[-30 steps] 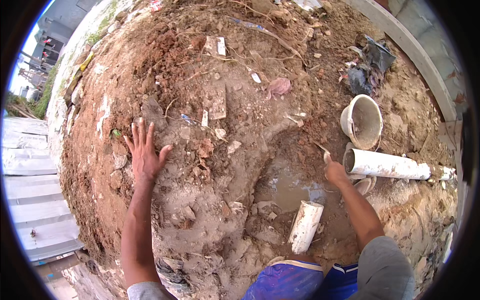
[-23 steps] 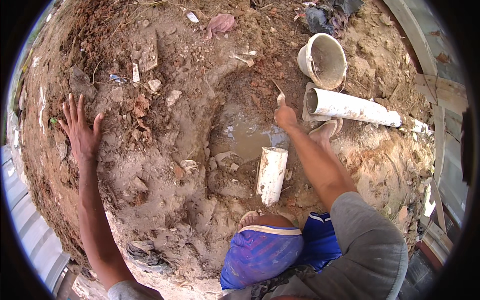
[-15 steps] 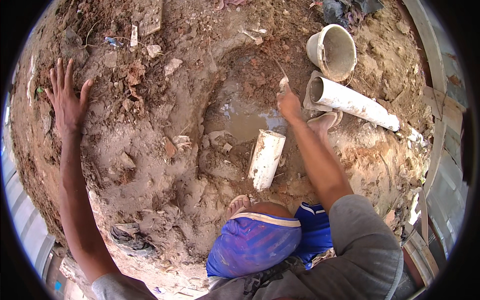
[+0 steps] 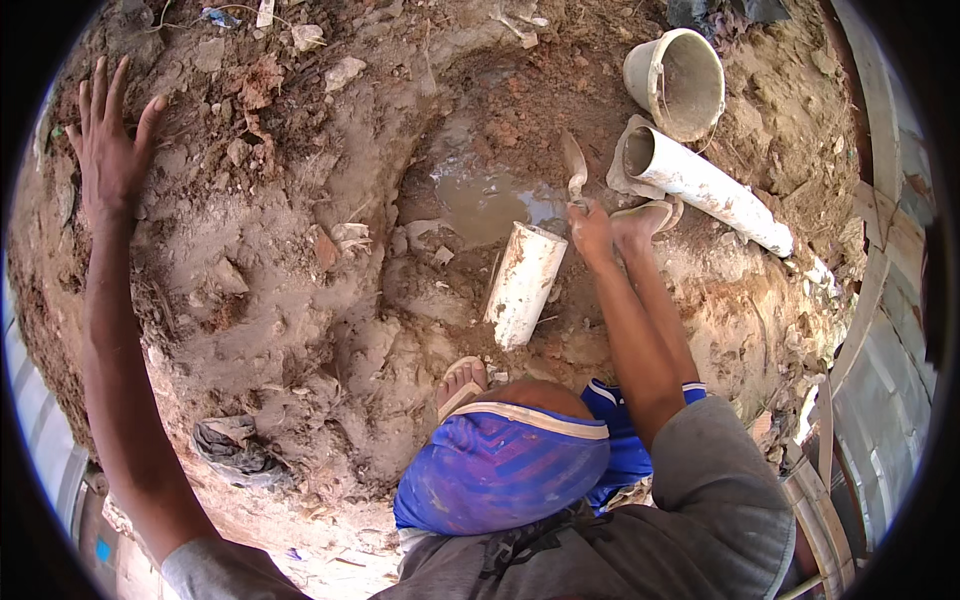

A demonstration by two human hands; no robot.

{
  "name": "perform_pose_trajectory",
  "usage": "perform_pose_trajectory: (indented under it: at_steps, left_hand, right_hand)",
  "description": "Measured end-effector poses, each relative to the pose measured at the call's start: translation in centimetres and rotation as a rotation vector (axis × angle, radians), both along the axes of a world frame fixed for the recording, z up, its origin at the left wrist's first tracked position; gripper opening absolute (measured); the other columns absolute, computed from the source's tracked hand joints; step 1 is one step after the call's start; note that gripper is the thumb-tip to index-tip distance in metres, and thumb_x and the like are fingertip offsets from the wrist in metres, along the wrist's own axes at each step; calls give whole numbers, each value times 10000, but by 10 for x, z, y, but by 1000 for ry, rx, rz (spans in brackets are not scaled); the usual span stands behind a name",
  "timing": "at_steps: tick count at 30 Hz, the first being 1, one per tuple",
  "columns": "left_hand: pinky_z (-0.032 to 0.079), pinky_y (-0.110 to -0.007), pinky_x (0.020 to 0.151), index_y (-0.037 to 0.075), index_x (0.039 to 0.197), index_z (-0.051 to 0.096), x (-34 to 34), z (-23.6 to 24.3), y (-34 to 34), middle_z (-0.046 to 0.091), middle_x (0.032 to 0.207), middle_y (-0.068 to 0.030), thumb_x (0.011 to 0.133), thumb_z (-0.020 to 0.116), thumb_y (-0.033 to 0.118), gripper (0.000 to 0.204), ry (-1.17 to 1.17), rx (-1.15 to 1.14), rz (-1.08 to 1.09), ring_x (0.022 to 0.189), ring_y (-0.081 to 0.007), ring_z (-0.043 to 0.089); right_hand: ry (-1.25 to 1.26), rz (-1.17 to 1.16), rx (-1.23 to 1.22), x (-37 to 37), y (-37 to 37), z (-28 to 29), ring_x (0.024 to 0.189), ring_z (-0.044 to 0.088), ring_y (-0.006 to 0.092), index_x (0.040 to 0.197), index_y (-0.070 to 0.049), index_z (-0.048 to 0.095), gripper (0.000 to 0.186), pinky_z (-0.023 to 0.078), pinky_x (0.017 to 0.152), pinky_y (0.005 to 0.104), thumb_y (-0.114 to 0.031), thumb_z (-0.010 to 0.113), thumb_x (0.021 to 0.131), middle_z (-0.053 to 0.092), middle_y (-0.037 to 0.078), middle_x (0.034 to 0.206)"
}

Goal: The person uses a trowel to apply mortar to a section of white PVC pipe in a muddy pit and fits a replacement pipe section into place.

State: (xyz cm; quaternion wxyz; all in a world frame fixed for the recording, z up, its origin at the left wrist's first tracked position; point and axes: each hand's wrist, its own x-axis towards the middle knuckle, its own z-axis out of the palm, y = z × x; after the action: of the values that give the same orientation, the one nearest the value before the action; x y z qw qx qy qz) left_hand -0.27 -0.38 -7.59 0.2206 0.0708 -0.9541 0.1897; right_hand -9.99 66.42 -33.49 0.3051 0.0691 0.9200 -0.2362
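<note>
My left hand (image 4: 115, 150) is spread with fingers apart on the lumpy soil (image 4: 200, 160) at upper left. My right hand (image 4: 592, 230) grips the handle of a small metal trowel (image 4: 572, 160), its blade pointing up over the damp red-brown earth at the edge of a shallow muddy puddle (image 4: 475, 210). Just left of that hand, a short dirty white pipe (image 4: 525, 285) lies in the mud. A longer white pipe (image 4: 720, 195) lies to the right, its open end near the trowel, with a pale bucket (image 4: 688, 80) just beyond it.
My sandalled feet (image 4: 463, 385) are beside the dug patch, below my blue shorts. Dark crumpled plastic lies at top right (image 4: 730, 15) and at lower left (image 4: 235, 445). Boards (image 4: 870, 280) and metal sheeting (image 4: 885, 390) edge the right side; pale sheeting (image 4: 35, 400) shows at far left.
The view has tilted down toward my body, so the ground and both hands sit differently in frame. The trowel's blade now faces the camera more broadly, a little lower relative to the pipe's open end.
</note>
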Motion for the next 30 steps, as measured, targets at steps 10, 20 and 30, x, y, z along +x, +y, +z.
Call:
perform_pose_trajectory:
  at_steps: [10, 20, 30]
  left_hand:
    - [70, -622, 1236, 312, 1573, 338, 2, 4, 4, 226, 1673, -27, 937, 442, 732, 768, 15, -15, -41, 1554, -277, 150]
    - [62, -646, 1232, 356, 1577, 300, -4, -2, 2, 174, 1687, 8, 945, 387, 744, 747, 51, -59, -50, 1557, -280, 132]
    - [55, -640, 1234, 348, 1570, 325, -1, -2, -2, 193, 1683, 3, 933, 383, 763, 763, 7, -61, -21, 1557, -281, 132]
  right_hand:
    - [-126, -250, -200, 57, 19, 62, 650, 635, 213, 1130, 38, 648, 496, 505, 654, 376, -387, 710, 883, 684, 112, 751]
    - [-226, -529, -309, 77, 32, 96, 527, 528, 108, 1162, 10, 612, 425, 429, 480, 284, -301, 742, 903, 622, 29, 757]
    - [-134, -208, -22, 65, 54, 53, 908, 683, 331, 1178, 7, 615, 507, 514, 797, 457, -432, 661, 928, 703, 200, 1022]
